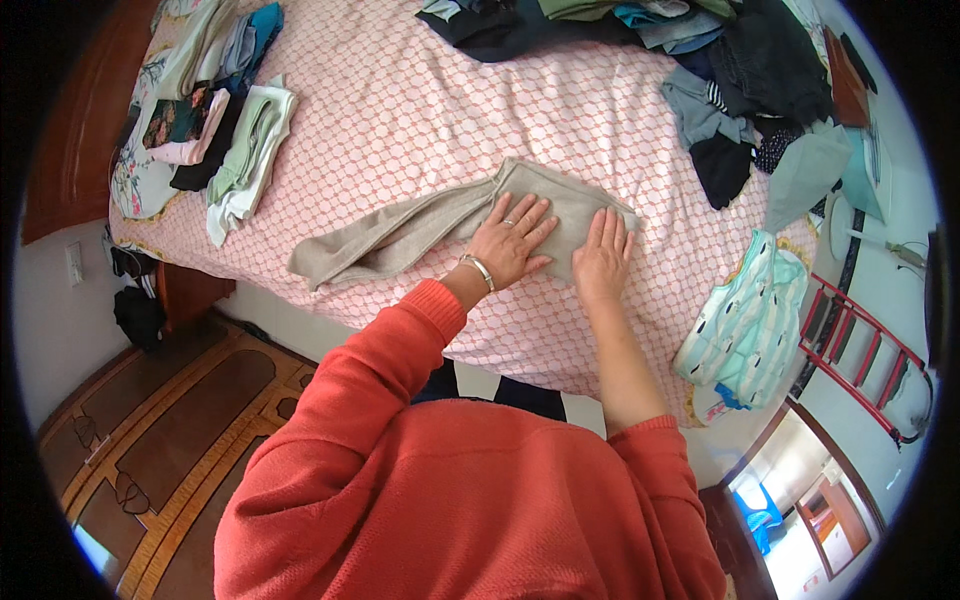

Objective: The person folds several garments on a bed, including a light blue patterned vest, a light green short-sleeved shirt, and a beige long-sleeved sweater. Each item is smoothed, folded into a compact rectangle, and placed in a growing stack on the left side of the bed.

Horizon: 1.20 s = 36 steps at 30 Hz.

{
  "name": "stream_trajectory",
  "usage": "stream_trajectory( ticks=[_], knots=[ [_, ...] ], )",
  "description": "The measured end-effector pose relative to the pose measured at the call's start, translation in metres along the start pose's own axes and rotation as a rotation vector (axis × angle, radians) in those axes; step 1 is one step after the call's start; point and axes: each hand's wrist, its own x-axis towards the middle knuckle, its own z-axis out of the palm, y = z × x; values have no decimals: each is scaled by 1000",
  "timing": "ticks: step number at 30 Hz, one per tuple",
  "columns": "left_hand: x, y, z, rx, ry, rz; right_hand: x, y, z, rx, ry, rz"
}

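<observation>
A beige garment (566, 191) lies before me on the bed, its right part spread flat. A long, loosely creased portion, perhaps a sleeve or leg, trails off to the left. Palm down, my left hand (514, 232) presses on the middle of the garment with its fingers apart; a ring and a bracelet are on it. My right hand (604, 251) rests flat near the garment's right end, fingers nearly together. Neither hand grips the cloth. The bed cover (375, 135) beneath has a pink-and-white lattice pattern.
Folded clothes (251, 142) are stacked at the bed's left side. Dark and grey clothes (757, 67) are heaped at the far right. A mint patterned garment (750, 315) lies at the right edge. Beyond it, a red metal ladder (862, 352) leans by the wall.
</observation>
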Motion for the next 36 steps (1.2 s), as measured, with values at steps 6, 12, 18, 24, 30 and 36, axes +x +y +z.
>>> stream_trajectory(
  ticks=[6,12,18,24,30,36],
  knots=[
    [-97,1,-13,-299,237,-219,3,-3,-19,-7,33,3],
    [-173,-35,-13,120,421,-703,8,-18,-28,92,87,72],
    [-194,-94,-37,430,419,-883,-3,-44,-22,162,259,-39],
    [-217,-136,-61,155,261,-807,0,-58,-12,5,185,-3],
    [-225,-164,-109,-760,374,-1032,5,-56,-8,26,121,57],
    [-193,-219,-198,-1004,84,-807,12,-56,-9,39,117,64]
  ],
)
